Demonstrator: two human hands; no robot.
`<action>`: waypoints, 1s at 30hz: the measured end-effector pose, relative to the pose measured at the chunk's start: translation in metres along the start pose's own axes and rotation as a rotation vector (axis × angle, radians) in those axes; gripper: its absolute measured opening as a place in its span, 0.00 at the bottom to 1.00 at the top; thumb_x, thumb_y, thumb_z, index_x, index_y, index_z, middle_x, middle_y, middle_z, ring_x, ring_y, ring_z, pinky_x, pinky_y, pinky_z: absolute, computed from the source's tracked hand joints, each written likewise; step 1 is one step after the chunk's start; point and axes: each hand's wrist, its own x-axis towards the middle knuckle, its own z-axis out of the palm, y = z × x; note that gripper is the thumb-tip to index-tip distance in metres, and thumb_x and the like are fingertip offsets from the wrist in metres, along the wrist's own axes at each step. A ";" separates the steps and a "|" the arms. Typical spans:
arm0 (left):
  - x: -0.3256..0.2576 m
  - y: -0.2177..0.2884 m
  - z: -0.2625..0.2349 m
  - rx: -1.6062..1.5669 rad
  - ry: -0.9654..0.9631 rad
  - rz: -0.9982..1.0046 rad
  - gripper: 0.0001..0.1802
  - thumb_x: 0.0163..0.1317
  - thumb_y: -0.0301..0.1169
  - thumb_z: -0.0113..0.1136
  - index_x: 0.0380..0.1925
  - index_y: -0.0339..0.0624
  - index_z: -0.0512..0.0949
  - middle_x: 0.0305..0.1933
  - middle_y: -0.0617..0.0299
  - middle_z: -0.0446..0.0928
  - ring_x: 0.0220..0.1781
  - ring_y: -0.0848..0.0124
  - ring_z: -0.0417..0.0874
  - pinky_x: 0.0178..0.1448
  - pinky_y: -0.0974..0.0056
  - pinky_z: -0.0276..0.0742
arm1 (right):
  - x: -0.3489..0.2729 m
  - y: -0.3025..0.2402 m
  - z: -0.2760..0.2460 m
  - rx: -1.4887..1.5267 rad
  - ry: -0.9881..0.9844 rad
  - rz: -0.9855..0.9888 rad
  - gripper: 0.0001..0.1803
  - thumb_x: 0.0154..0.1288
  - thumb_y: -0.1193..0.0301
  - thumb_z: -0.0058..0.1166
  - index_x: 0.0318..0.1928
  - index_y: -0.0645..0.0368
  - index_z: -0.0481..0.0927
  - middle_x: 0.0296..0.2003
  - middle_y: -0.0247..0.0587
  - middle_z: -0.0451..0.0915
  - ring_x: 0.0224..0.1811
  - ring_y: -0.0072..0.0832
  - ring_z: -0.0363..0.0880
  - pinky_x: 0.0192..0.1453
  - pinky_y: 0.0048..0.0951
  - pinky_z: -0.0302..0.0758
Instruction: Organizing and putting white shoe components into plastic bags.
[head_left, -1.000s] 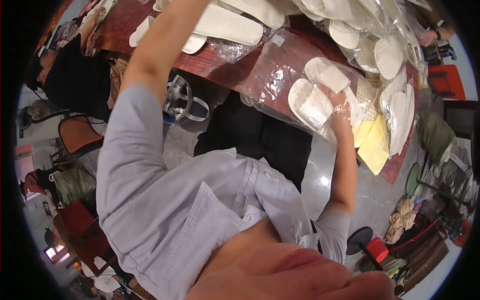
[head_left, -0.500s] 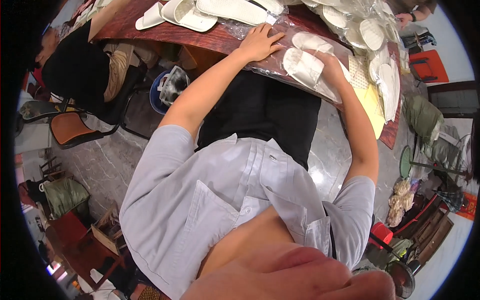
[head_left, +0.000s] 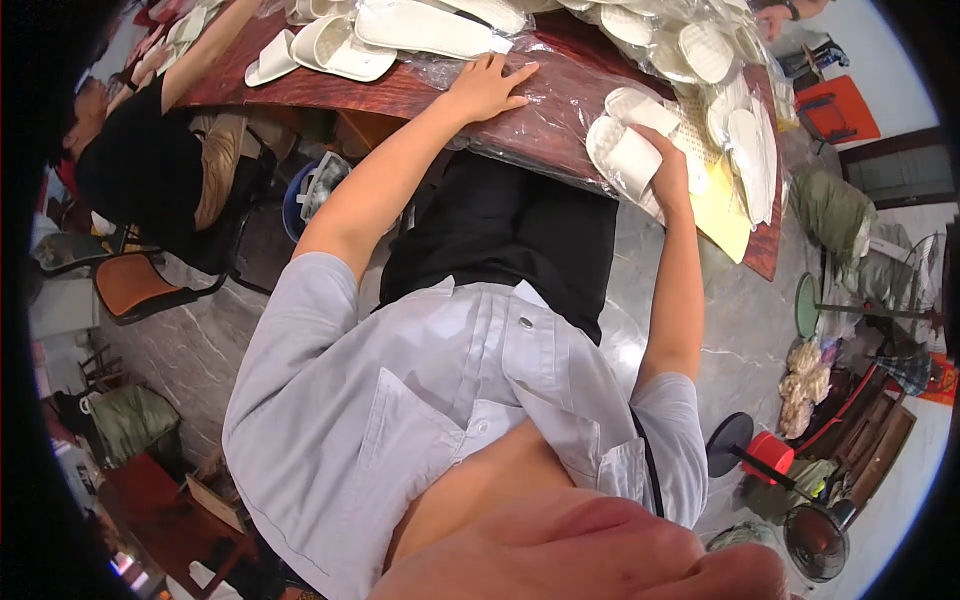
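We lean over the dark red counter [head_left: 400, 90], its near edge covered by a clear plastic sheet [head_left: 560, 110]. Our left hand [head_left: 490, 85] lies flat and open on that sheet, gripping nothing. At about three o'clock from it, near the counter's edge, our right hand [head_left: 668, 170] closes its grip on a pair of white slippers [head_left: 625, 150], long axis running roughly eleven to five o'clock. The right hand is on them; the left sits well apart.

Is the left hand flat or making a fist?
Flat: the left hand lies palm down, fingers spread, on the plastic sheet over the table.
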 end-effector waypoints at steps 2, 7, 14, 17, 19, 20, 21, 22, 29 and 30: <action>0.016 0.021 -0.037 0.086 -0.290 -0.073 0.31 0.63 0.49 0.58 0.66 0.67 0.66 0.63 0.46 0.67 0.65 0.46 0.67 0.65 0.45 0.67 | -0.001 0.005 -0.002 -0.055 0.029 -0.011 0.22 0.60 0.82 0.43 0.52 0.59 0.82 0.47 0.45 0.83 0.49 0.28 0.80 0.57 0.25 0.72; 0.049 0.062 -0.035 0.028 -0.122 0.066 0.27 0.60 0.50 0.60 0.60 0.61 0.74 0.58 0.47 0.72 0.63 0.46 0.68 0.61 0.49 0.71 | 0.000 0.006 0.001 0.032 0.030 -0.001 0.22 0.60 0.82 0.41 0.51 0.59 0.82 0.46 0.45 0.83 0.49 0.29 0.80 0.56 0.26 0.72; 0.035 0.099 0.030 -0.266 -0.044 -0.024 0.31 0.65 0.64 0.42 0.66 0.73 0.66 0.67 0.46 0.62 0.71 0.44 0.58 0.66 0.33 0.52 | 0.004 0.013 0.006 0.022 0.013 -0.037 0.22 0.56 0.84 0.44 0.49 0.58 0.83 0.43 0.49 0.84 0.45 0.33 0.82 0.52 0.29 0.75; 0.034 0.107 0.035 -0.187 0.105 0.001 0.30 0.67 0.63 0.39 0.65 0.72 0.66 0.68 0.49 0.61 0.72 0.45 0.56 0.68 0.36 0.49 | 0.005 0.024 -0.008 0.079 -0.001 0.072 0.23 0.55 0.84 0.44 0.48 0.57 0.84 0.42 0.49 0.85 0.44 0.33 0.83 0.52 0.30 0.75; 0.034 0.105 0.036 -0.201 0.114 0.009 0.30 0.67 0.63 0.39 0.66 0.72 0.66 0.69 0.48 0.60 0.72 0.45 0.56 0.68 0.36 0.49 | 0.003 0.013 -0.024 -0.129 0.066 -0.036 0.22 0.54 0.83 0.44 0.48 0.60 0.84 0.42 0.49 0.85 0.45 0.33 0.83 0.52 0.29 0.75; 0.034 0.103 0.037 -0.208 0.117 0.016 0.32 0.66 0.65 0.37 0.67 0.72 0.65 0.70 0.48 0.60 0.72 0.42 0.55 0.68 0.34 0.47 | 0.000 0.005 -0.033 -0.109 0.071 0.005 0.22 0.56 0.83 0.42 0.49 0.61 0.83 0.43 0.47 0.84 0.45 0.31 0.82 0.53 0.27 0.74; 0.034 0.104 0.038 -0.219 0.120 0.002 0.32 0.66 0.65 0.37 0.67 0.72 0.65 0.70 0.48 0.60 0.72 0.42 0.55 0.68 0.34 0.47 | -0.003 -0.013 -0.045 -0.092 0.083 0.046 0.22 0.58 0.84 0.41 0.50 0.62 0.83 0.44 0.45 0.84 0.46 0.28 0.81 0.54 0.25 0.73; 0.033 0.105 0.038 -0.189 0.125 -0.003 0.32 0.65 0.65 0.37 0.68 0.74 0.63 0.70 0.48 0.60 0.72 0.41 0.54 0.68 0.34 0.47 | -0.005 -0.030 -0.056 -0.121 0.143 0.057 0.22 0.58 0.84 0.41 0.50 0.62 0.83 0.45 0.45 0.83 0.46 0.28 0.80 0.54 0.25 0.73; 0.034 0.113 0.020 -0.133 0.043 0.003 0.31 0.64 0.66 0.39 0.68 0.82 0.61 0.72 0.47 0.57 0.73 0.40 0.52 0.69 0.32 0.45 | -0.017 -0.158 -0.086 0.322 0.463 -0.143 0.16 0.64 0.79 0.48 0.52 0.67 0.80 0.50 0.48 0.81 0.48 0.31 0.81 0.55 0.31 0.78; 0.034 0.114 0.019 -0.140 0.035 0.009 0.30 0.64 0.66 0.40 0.66 0.81 0.64 0.73 0.48 0.56 0.74 0.39 0.50 0.70 0.32 0.43 | -0.025 -0.189 -0.074 0.419 0.409 -0.137 0.17 0.63 0.79 0.48 0.51 0.67 0.80 0.49 0.47 0.81 0.48 0.31 0.81 0.55 0.31 0.78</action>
